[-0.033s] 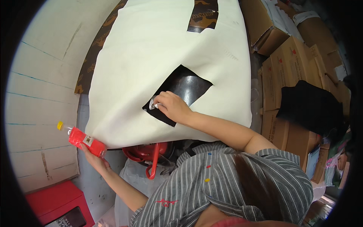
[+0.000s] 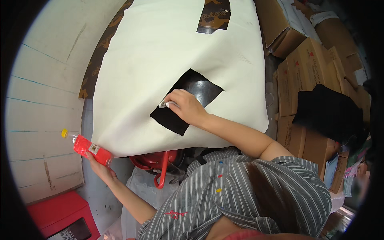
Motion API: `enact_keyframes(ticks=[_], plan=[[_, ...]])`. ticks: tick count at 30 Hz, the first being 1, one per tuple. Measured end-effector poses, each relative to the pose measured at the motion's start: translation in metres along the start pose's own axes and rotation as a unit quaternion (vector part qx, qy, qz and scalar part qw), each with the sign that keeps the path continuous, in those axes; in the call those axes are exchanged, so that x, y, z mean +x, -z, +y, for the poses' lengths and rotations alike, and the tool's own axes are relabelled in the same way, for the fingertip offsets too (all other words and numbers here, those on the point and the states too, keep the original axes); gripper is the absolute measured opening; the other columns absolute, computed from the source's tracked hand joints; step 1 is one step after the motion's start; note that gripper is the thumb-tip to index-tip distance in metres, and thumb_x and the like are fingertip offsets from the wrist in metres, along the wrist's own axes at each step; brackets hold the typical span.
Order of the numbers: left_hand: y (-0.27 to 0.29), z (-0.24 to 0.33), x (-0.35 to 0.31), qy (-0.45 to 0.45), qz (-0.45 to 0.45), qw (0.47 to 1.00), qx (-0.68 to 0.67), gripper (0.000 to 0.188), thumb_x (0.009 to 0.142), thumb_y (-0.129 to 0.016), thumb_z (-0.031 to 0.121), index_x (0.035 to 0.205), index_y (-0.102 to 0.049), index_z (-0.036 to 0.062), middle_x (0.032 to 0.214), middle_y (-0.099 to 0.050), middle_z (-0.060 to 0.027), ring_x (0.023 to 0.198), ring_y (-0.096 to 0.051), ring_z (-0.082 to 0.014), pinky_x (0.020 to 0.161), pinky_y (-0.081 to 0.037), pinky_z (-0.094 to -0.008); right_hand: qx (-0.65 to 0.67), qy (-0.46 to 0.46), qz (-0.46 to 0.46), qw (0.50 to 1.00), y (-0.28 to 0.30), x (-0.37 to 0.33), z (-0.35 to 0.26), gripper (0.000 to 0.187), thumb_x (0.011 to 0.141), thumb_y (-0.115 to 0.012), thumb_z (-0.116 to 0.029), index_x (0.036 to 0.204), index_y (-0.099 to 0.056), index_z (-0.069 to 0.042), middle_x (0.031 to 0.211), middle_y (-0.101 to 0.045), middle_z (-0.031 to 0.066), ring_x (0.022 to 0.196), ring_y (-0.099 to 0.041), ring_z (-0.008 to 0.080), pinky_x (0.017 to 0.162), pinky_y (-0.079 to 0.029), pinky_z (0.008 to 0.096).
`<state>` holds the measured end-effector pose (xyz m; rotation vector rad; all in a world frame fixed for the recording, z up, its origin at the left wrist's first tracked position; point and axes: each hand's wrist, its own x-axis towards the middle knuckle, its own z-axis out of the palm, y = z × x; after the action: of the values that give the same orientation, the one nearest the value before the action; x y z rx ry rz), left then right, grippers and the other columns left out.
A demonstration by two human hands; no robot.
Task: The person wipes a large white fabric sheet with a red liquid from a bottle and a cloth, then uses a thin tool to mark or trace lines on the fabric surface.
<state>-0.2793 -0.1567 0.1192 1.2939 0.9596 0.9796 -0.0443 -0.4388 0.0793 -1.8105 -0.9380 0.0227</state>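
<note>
A large white sheet (image 2: 140,80) covers the table in front of me, with a four-sided opening in it. Through that opening shows a dark, shiny surface (image 2: 200,91); the part nearest me looks matte black. My right hand (image 2: 186,106) pinches a small crumpled white cloth or tissue (image 2: 163,104) at the opening's left edge. Off the sheet's near left corner, my left hand (image 2: 100,165) grips a clear plastic bottle (image 2: 93,150) with a red label and a yellow cap. The bottle lies tilted, cap toward the far left.
Dark brown patterned board (image 2: 214,14) shows through a slot at the sheet's far end. Cardboard boxes (image 2: 298,84) are stacked on the right, with black fabric (image 2: 330,114) over them. A red handle (image 2: 162,172) juts out below the near edge. A red box (image 2: 66,212) sits lower left.
My right hand has shifted slightly away from me along the opening's left edge, carrying the white cloth or tissue. More of the matte black part shows. My left hand and the bottle barely differ.
</note>
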Motion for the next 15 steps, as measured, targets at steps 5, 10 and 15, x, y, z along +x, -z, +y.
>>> enact_keyframes(ticks=[5,10,15], plan=[[0.034,-0.041,0.015,0.044,0.014,0.998,0.046,0.064,0.102,-0.056,0.053,0.132,-0.057,-0.0041,0.121,-0.066,-0.0133,0.107,-0.067,-0.0229,0.089,-0.055,-0.0365,-0.038,-0.023,0.205,0.978,0.119,0.009,-0.014,0.012,0.091,-0.068,-0.007,0.102,-0.07,-0.003,0.094,-0.067,0.0086,0.085,-0.063,0.0238,0.076,-0.051,0.0351],[0.04,-0.102,0.052,0.045,0.04,0.993,0.097,0.066,0.101,-0.059,0.053,0.136,-0.054,-0.0021,0.124,-0.064,-0.0131,0.108,-0.066,-0.0227,0.089,-0.056,-0.0371,-0.154,-0.194,0.231,0.941,0.193,-0.072,0.117,0.015,0.091,-0.068,-0.007,0.105,-0.071,-0.002,0.094,-0.067,0.0087,0.084,-0.062,0.0188,0.076,-0.05,0.0307],[0.009,-0.111,0.031,-0.056,0.052,0.973,0.22,0.07,0.099,-0.063,0.051,0.143,-0.048,-0.0024,0.135,-0.058,-0.0175,0.122,-0.058,-0.0288,0.102,-0.049,-0.041,-0.207,-0.146,0.183,0.95,0.167,-0.113,0.126,0.015,0.089,-0.069,-0.007,0.104,-0.071,-0.003,0.093,-0.065,0.0088,0.086,-0.061,0.0232,0.081,-0.049,0.0347]])
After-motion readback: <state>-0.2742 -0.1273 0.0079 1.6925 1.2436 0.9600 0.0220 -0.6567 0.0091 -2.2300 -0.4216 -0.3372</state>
